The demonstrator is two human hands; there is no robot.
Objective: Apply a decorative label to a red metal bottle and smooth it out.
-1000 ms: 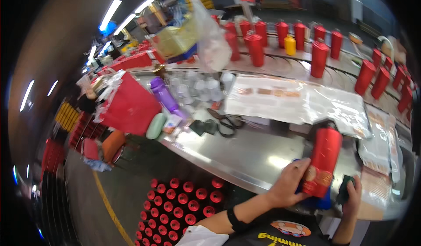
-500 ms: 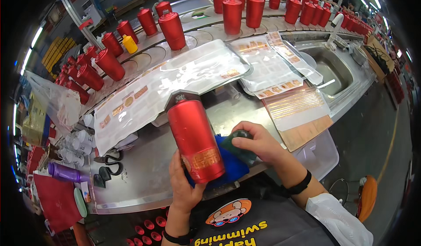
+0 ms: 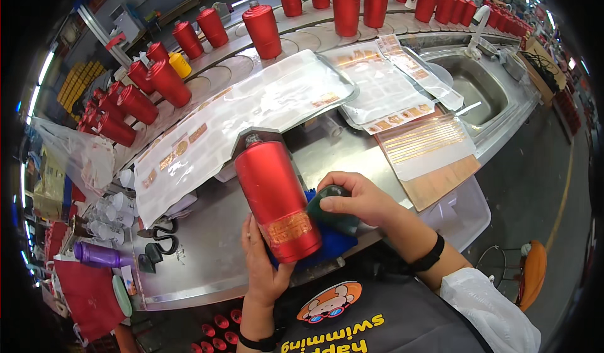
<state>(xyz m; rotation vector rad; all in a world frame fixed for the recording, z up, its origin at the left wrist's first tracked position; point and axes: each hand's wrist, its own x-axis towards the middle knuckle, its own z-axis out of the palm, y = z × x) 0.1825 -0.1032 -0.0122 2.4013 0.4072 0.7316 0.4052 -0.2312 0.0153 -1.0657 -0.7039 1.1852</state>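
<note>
A glossy red bottle with a gold decal near its base leans in my left hand, whose fingers wrap its lower left side. Its neck end lies against a dark angled rest. My right hand pinches a dark green scraper between thumb and fingers. The scraper's left edge is at the bottle's right side, by the decal; I cannot tell whether they touch. A blue cloth lies beneath the bottle and right hand, partly hidden.
Clear sheets with gold decals cover trays on the steel counter. A wooden board and sink stand right. Red bottles line the conveyor behind. At left are black scissors and a purple bottle.
My right hand has moved the scraper left, up to the bottle's side by the decal. My left hand keeps its hold. Bottles on the conveyor have shifted somewhat to the right.
</note>
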